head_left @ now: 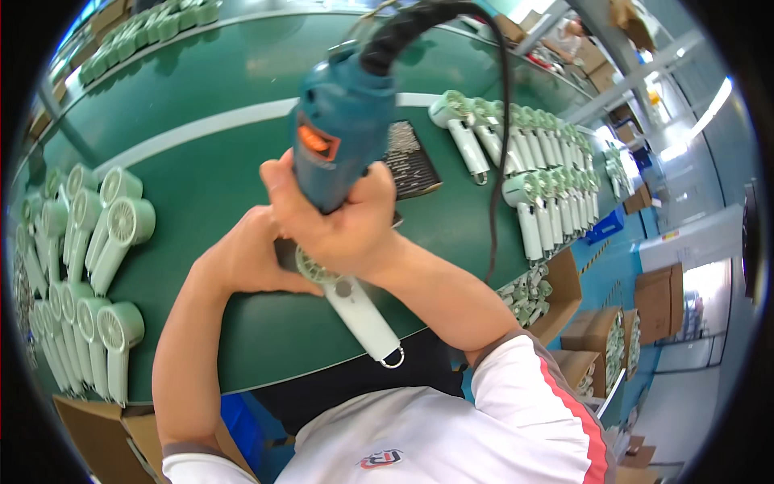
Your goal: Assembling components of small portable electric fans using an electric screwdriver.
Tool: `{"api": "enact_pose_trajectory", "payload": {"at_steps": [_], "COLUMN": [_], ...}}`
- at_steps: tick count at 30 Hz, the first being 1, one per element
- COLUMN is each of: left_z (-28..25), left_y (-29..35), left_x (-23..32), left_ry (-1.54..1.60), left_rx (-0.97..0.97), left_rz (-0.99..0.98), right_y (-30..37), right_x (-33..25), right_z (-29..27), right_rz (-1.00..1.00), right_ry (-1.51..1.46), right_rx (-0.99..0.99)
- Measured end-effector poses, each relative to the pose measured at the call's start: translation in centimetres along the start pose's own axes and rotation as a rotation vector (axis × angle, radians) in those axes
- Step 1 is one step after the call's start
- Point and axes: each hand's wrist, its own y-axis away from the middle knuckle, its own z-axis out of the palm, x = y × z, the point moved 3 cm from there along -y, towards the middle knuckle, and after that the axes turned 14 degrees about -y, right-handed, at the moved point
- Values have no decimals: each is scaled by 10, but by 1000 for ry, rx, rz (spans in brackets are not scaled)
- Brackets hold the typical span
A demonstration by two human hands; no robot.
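Note:
My right hand [351, 226] is wrapped around a teal electric screwdriver [343, 121], held upright with its cable end at the top. The driver's tip is hidden behind that hand. Below it, a pale green handheld fan [360, 316] lies on the green table, its handle and wrist loop pointing towards me. My left hand [250, 254] closes around the fan's round head, thumb beside the neck. Most of the head is covered by my hands. Just beyond them sits a black tray [413, 165] holding many small screws.
Rows of similar handheld fans stand on the left [121, 222] and lie on the right [528, 210] of the table. The driver's black cable [506, 105] hangs down on the right. Cardboard boxes [564, 298] with fan parts stand off the right edge.

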Motion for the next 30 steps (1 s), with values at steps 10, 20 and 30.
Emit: {"api": "enact_pose_trajectory", "payload": {"at_steps": [10,20,30], "left_z": [5,3,10], "left_y": [7,2,5], "left_x": [-12,-1,-17], "left_ry": [5,-140,-44], "left_rx": [-16,20,99], "left_rz": [-107,27,93], "right_y": [1,-2,45], "right_x": [6,-12,-89], "right_z": [7,-3,-139], "right_rz": [-28,71,763], "right_ry": [-19,-51,355], "right_rx": [7,18,477]}}
